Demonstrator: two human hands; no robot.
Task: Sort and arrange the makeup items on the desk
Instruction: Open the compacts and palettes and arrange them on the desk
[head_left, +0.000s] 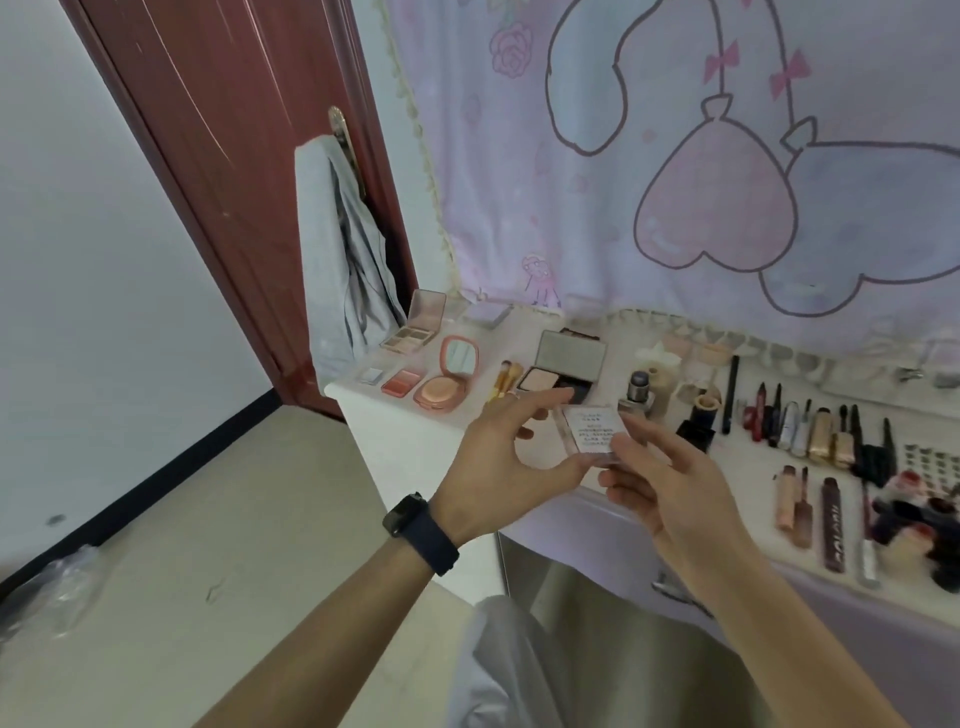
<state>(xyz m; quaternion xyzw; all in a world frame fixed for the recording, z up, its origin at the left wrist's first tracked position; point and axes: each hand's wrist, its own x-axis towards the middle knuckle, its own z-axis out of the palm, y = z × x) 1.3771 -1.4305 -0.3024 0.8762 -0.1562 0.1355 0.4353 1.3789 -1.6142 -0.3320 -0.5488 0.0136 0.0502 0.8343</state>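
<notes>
Head view: left hand (498, 457) and right hand (670, 483) pinch small clear case (592, 428) above desk (415, 410)

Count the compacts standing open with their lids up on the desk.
3: an eyeshadow palette at the far left, a round pink compact with a mirror, and a black powder compact beside it. Others may be hidden.

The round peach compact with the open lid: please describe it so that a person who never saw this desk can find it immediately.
Start at the left end of the white desk, the corner nearest the red-brown door. In the front row there, the round peach compact sits to the right of a small pink blush pan. It is the only round case among rectangular palettes, and its lid stands up with a mirror inside.
</notes>
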